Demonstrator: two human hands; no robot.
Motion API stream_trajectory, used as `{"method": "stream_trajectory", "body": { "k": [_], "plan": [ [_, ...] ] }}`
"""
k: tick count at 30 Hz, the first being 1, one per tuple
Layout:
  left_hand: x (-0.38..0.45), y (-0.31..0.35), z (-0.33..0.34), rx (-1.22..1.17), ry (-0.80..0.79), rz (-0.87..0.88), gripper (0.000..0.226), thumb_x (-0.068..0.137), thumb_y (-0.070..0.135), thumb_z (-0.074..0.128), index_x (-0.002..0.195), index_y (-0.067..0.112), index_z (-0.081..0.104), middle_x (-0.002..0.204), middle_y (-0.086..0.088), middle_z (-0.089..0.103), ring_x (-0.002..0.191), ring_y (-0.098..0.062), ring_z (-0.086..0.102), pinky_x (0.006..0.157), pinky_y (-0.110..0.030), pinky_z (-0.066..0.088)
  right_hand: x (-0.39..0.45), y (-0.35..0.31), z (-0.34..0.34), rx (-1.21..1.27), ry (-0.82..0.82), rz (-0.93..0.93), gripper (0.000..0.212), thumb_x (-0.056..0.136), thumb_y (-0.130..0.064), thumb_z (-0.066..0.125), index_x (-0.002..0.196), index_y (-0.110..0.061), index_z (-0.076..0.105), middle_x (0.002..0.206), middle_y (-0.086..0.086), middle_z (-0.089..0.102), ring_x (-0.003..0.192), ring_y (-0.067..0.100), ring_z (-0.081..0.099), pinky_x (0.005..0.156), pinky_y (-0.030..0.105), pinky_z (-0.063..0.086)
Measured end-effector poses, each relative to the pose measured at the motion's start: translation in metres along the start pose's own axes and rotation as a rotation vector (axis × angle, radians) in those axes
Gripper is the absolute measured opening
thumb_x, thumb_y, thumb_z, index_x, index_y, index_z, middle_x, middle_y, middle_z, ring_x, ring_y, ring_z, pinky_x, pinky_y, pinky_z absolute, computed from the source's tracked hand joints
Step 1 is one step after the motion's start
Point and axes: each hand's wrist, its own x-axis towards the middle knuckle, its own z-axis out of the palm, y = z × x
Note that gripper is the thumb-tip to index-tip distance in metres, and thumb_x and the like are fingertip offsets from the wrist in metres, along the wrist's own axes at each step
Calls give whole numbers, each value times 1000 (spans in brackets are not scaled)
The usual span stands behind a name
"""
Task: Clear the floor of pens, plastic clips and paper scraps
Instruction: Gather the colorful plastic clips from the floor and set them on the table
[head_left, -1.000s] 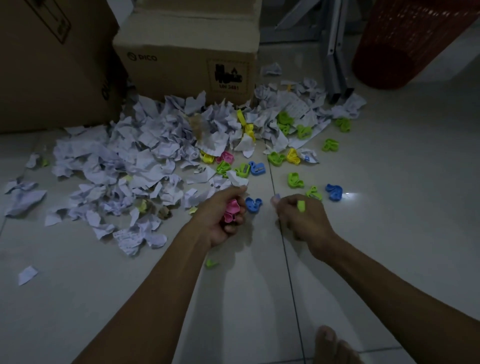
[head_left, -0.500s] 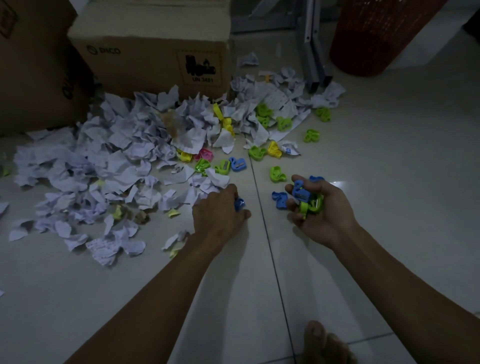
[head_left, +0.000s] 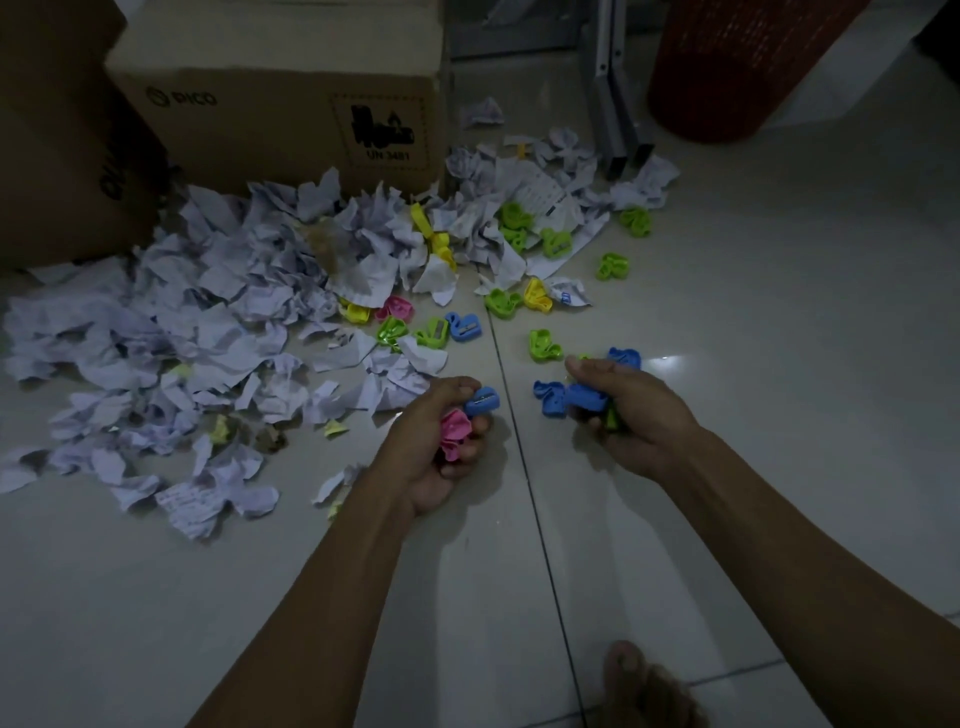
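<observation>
Cardboard box (head_left: 280, 104) at 11 o'clock, larger carton (head_left: 57, 145) touching at 10. Red mesh basket (head_left: 737, 67) at 1 o'clock, grey metal legs (head_left: 615, 104) beside. Pale tiled floor (head_left: 779, 364).

Pretty dim in here from my feed. Glossy pale tile floor (head_left: 779, 364) with dark grout lines, two cardboard boxes (head_left: 280, 104) at the back, grey metal legs (head_left: 613, 104), a red mesh basket (head_left: 737, 67) far right.

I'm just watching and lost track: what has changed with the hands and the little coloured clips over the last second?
The left hand added a blue clip to its pink clip. The right hand gathered blue clips beside the green one it held. The paper scraps and cardboard box stayed put.
</observation>
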Motion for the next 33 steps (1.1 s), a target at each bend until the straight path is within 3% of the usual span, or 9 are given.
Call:
{"method": "stream_trajectory", "body": {
  "k": [3, 7, 11, 14, 16, 19, 23, 28, 33],
  "plan": [
    [2, -10, -3, -105, -45, -34, 6, 94, 20, 41, 90, 20, 45, 56, -2, 48, 30, -8, 32, 32, -9, 16, -3, -4, -6, 175, -30, 84, 17, 75, -20, 76, 77, -16, 60, 73, 1, 60, 59, 12, 54, 33, 14, 34],
    [3, -16, -2, -161, -71, -43, 10, 95, 18, 39, 91, 20, 48, 56, -3, 48, 30, -8, 32, 32, -8, 17, -5, -7, -9, 128, -68, 102, 12, 80, -1, 69, 78, -10, 62, 77, 4, 61, 58, 13, 55, 32, 14, 31],
    [3, -18, 0, -203, -94, -51, 30, 94, 22, 38, 116, 15, 56, 58, -1, 51, 32, -7, 33, 35, -12, 14, -5, -11, -12, 340, -170, 218, 9, 81, 0, 63, 89, -3, 65, 93, 16, 69, 60, 15, 62, 34, 12, 39],
    [2, -17, 2, -274, -122, -46, 33, 93, 23, 37, 116, 14, 57, 61, -1, 54, 34, -9, 39, 34, -12, 18, -5, -10, -16, 531, -311, 255, 46, 45, 9, 86, 89, 3, 74, 98, 23, 71, 71, 26, 73, 41, 20, 52],
    [1, -15, 3, -344, -139, -32, 33, 86, 24, 44, 112, 14, 62, 67, -4, 58, 38, -11, 47, 33, -12, 26, -6, -10, -15, 516, -307, 236, 41, 44, 5, 89, 82, 2, 75, 95, 21, 71, 72, 26, 73, 45, 25, 56],
    [1, -14, 1, -420, -173, -10, 31, 78, 25, 55, 99, 15, 75, 80, -9, 68, 52, -18, 62, 36, -16, 42, -8, -12, -10, 354, -184, 179, 5, 78, -7, 69, 81, -4, 71, 77, 11, 69, 58, 16, 69, 46, 22, 55],
    [4, -12, -1, -547, -313, 15, 53, 54, 16, 88, 104, 9, 75, 104, -18, 70, 86, -34, 70, 67, -40, 60, -5, -8, -6, -26, -112, 35, 3, 82, -6, 70, 80, -8, 69, 67, 7, 69, 56, 15, 65, 51, 26, 54],
    [11, -12, -8, -608, -408, 56, 56, 61, 19, 86, 114, 10, 71, 128, -19, 60, 113, -41, 60, 92, -53, 51, 6, 6, -4, -791, 131, -433, 28, 63, -20, 89, 85, -12, 75, 79, 2, 69, 66, 11, 63, 55, 22, 50],
    [9, -16, -10, -640, -340, 44, 42, 82, 37, 59, 111, 8, 71, 129, -19, 60, 111, -40, 61, 97, -55, 44, 17, 24, 0, -1250, 173, -585, 58, 72, -38, 79, 124, -20, 63, 121, 3, 66, 108, 22, 60, 91, 31, 48]
  ]
}}
